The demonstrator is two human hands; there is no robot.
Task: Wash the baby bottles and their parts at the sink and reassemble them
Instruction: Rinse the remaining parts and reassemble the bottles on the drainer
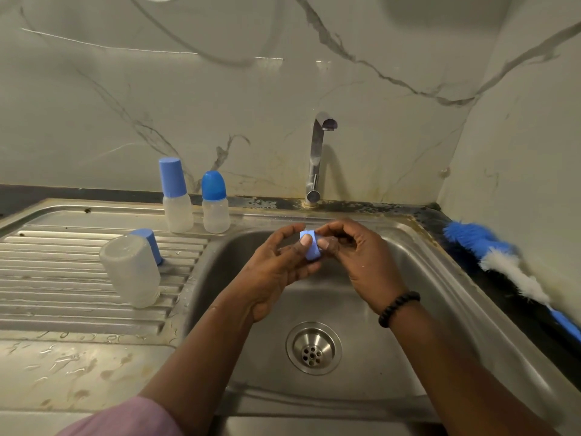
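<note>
Over the sink point(418, 256) basin, just above the drain point(313, 347), I held a small blue bottle part point(311, 248) between both hands: my left hand point(276, 272) curled round it from the side, my right hand point(355, 256) pinching its other end. Left of the sink, two capped bottles point(196, 199) stood upright at the drainboard's back edge, and one uncapped bottle point(130, 272) sat upside down nearer me, a blue cap point(149, 243) behind it. Right of the sink, a brush point(503, 262) lay along the bench point(515, 306).
</note>
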